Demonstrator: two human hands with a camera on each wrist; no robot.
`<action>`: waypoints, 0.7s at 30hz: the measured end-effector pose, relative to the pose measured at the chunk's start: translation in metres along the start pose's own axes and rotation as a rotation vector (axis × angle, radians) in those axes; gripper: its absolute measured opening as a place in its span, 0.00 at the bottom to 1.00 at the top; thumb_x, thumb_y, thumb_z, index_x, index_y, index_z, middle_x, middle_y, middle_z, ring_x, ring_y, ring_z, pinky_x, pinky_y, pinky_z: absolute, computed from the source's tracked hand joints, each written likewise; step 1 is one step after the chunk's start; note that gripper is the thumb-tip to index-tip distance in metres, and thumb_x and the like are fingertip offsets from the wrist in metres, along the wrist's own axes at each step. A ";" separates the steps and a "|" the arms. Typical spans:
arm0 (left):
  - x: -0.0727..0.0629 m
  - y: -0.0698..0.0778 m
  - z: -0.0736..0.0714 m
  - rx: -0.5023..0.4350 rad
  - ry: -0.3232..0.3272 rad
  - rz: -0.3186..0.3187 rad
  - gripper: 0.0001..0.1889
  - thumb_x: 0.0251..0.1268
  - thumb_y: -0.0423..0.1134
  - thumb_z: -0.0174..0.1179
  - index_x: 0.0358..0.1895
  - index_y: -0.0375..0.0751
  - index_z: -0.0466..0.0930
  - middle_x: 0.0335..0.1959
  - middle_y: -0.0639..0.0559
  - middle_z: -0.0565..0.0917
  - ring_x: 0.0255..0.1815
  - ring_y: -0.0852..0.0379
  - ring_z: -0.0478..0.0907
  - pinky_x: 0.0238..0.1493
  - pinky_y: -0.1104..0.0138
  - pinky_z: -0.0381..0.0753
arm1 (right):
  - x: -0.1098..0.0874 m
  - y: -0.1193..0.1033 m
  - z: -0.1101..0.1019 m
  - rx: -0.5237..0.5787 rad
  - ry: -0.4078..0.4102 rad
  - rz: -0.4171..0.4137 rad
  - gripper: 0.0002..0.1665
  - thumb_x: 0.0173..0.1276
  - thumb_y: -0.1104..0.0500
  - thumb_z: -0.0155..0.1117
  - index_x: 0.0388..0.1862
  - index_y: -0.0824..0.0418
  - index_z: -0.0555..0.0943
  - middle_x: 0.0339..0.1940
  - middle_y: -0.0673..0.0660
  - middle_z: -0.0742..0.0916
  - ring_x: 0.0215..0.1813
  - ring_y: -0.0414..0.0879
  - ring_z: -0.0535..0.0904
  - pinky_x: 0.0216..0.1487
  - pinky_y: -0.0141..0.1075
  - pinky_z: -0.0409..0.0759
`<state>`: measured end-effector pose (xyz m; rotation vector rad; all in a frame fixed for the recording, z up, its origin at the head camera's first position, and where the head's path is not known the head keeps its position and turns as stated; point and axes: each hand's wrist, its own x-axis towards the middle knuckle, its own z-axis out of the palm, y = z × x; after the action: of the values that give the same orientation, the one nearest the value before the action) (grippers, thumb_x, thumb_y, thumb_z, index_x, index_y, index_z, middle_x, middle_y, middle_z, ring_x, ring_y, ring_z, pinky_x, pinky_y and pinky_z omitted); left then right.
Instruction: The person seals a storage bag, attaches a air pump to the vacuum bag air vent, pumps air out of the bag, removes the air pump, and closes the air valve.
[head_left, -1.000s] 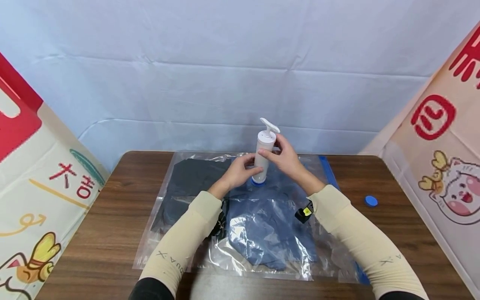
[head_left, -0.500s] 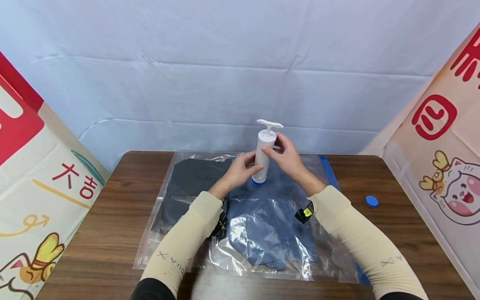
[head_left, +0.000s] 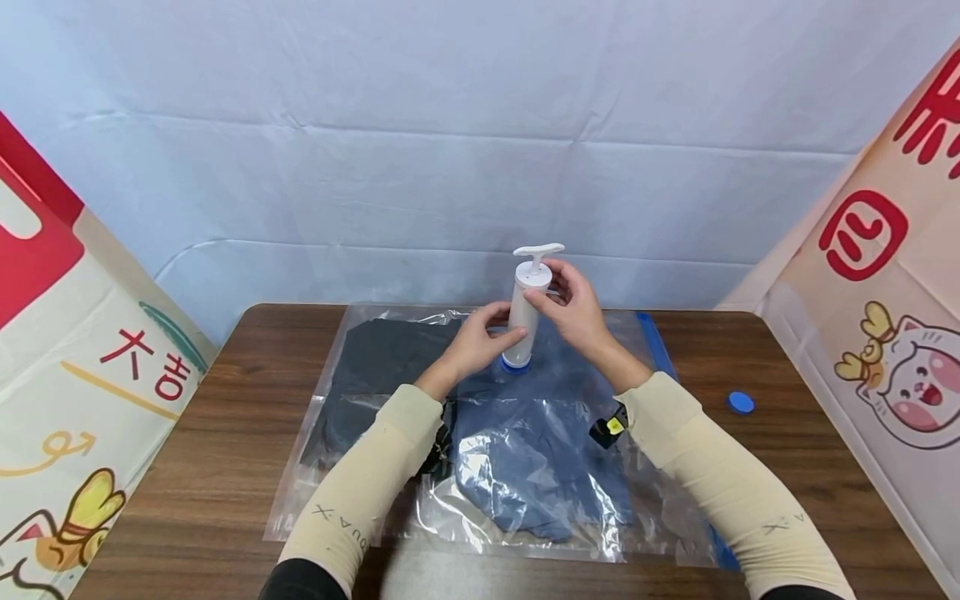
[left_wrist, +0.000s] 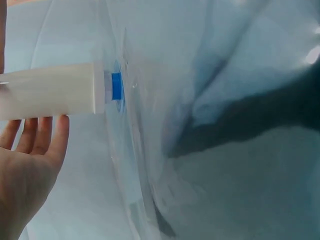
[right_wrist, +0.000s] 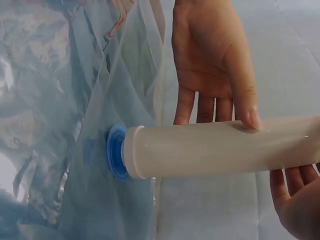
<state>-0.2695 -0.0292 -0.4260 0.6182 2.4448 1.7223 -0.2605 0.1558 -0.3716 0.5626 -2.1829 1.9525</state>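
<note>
A white hand pump [head_left: 526, 310] with a T-handle on top stands on the blue valve [right_wrist: 116, 152] of a clear vacuum storage bag [head_left: 517, 546]. My left hand [head_left: 474, 340] holds the lower part of the barrel, thumb in front and fingers behind. Higher up, just below the top cap, my right hand [head_left: 576, 315] grips the barrel between thumb and fingers. The pump's end meets the valve in both wrist views. Inside the bag lie a folded dark cloth [head_left: 397, 354] on the left and a folded blue cloth [head_left: 536, 467] on the right.
A round blue cap [head_left: 740, 402] lies on the brown wooden table [head_left: 202, 483], right of the bag. The bag's blue zip edge [head_left: 657, 342] runs along its right side. A pale curtain [head_left: 375, 167] hangs behind the table, with printed cloths at both sides.
The pump's T-handle has turned from slanting to nearly level across the view. My right hand has shifted slightly around the upper barrel, while my left hand stays in place.
</note>
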 end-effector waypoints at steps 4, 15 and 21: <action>0.000 -0.001 -0.001 0.001 0.007 -0.009 0.25 0.72 0.41 0.66 0.67 0.35 0.75 0.60 0.41 0.81 0.62 0.47 0.79 0.58 0.59 0.82 | 0.000 0.000 0.001 0.008 -0.009 0.012 0.31 0.74 0.72 0.61 0.73 0.73 0.65 0.64 0.70 0.78 0.58 0.39 0.76 0.63 0.39 0.76; 0.001 -0.003 -0.001 0.024 0.010 -0.003 0.28 0.70 0.42 0.67 0.69 0.37 0.74 0.63 0.43 0.80 0.64 0.48 0.77 0.62 0.56 0.79 | -0.001 0.002 0.004 0.050 0.027 0.023 0.26 0.71 0.75 0.61 0.64 0.71 0.64 0.60 0.69 0.79 0.55 0.36 0.78 0.59 0.34 0.75; 0.001 -0.003 -0.001 0.021 0.001 0.020 0.27 0.71 0.41 0.67 0.69 0.37 0.74 0.63 0.43 0.80 0.63 0.48 0.78 0.62 0.59 0.79 | -0.001 0.002 0.005 0.059 0.022 0.019 0.27 0.71 0.75 0.62 0.65 0.72 0.64 0.61 0.70 0.79 0.55 0.37 0.78 0.59 0.34 0.75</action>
<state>-0.2710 -0.0304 -0.4284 0.6468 2.4690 1.7069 -0.2596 0.1513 -0.3742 0.5284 -2.1321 2.0288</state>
